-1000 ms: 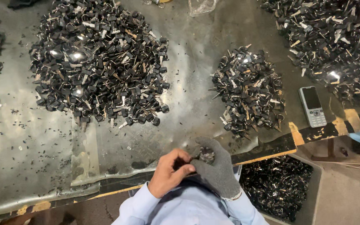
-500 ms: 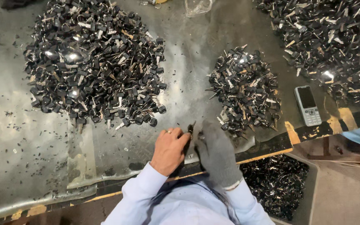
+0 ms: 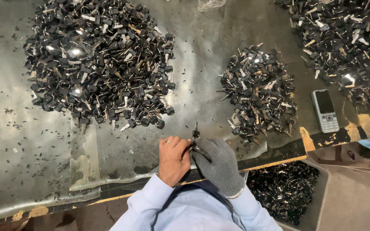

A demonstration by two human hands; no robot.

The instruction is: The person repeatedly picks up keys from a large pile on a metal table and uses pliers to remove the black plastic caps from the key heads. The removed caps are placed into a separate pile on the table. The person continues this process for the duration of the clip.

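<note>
Plainly much remained: the bare left hand (image 3: pixel 173 159) and grey-gloved right hand (image 3: pixel 217 164) pinched one black-headed key (image 3: pixel 195 133) in their fingers at the bench (image 3: pixel 31 171) edge, just below the small key pile (image 3: pixel 258 92); bigger heaps (image 3: pixel 99 64) lay beyond.
</note>
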